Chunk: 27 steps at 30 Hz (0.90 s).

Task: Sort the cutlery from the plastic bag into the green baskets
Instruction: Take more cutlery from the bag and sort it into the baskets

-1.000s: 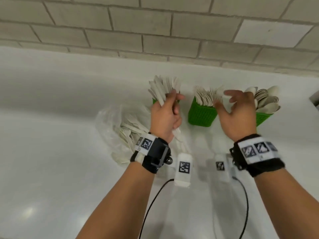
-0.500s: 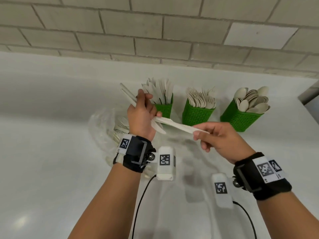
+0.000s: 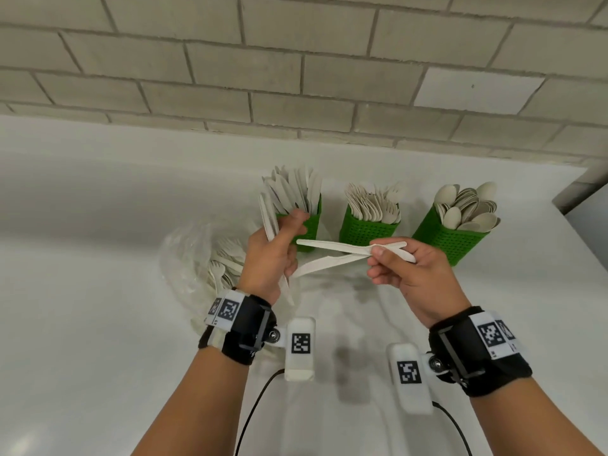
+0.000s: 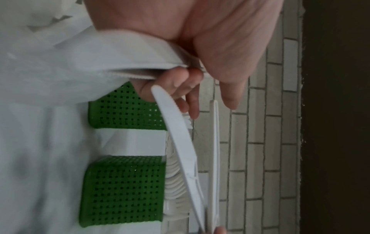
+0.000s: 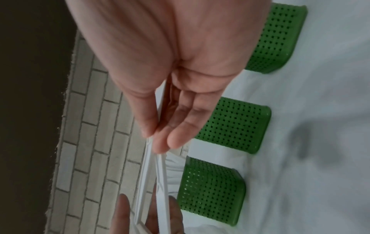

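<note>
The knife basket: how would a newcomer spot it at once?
Find the brick wall and the white counter below it, where three green baskets stand in a row. The knife basket is the leftmost, nearest the plastic bag. It alone holds flat knife blades; its neighbours hold forks and spoons.

left hand (image 3: 269,258): grips knives (image 3: 270,222) | right hand (image 3: 414,274): pinches two knives (image 3: 342,253)

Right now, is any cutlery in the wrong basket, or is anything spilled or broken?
Nothing stands out. The three green baskets stand upright: knives in the left basket, forks in the middle basket, spoons in the right basket. The right hand pinches two knives; the left hand grips more. The plastic bag holds unsorted cutlery.
</note>
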Each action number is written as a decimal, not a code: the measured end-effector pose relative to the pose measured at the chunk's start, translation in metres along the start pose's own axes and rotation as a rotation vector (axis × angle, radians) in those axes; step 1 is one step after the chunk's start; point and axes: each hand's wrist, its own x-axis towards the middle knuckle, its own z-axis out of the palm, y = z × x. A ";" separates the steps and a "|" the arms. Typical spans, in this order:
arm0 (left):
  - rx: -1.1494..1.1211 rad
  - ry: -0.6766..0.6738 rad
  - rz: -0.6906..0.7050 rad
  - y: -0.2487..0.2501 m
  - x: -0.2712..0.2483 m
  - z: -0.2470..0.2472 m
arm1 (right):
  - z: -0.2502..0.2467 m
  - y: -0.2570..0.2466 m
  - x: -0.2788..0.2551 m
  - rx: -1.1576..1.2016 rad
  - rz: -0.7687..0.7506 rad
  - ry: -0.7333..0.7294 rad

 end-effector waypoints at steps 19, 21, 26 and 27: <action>0.409 -0.178 0.098 0.011 -0.002 -0.006 | -0.029 -0.024 0.012 0.278 -0.154 0.137; 0.392 -0.180 0.101 0.011 -0.001 -0.005 | -0.028 -0.038 0.014 0.341 -0.182 0.092; 0.272 -0.151 0.052 0.011 0.004 0.005 | -0.005 -0.043 0.012 0.127 -0.214 0.078; 0.226 -0.164 0.032 0.011 0.004 0.009 | 0.002 -0.034 0.011 -0.104 -0.223 0.077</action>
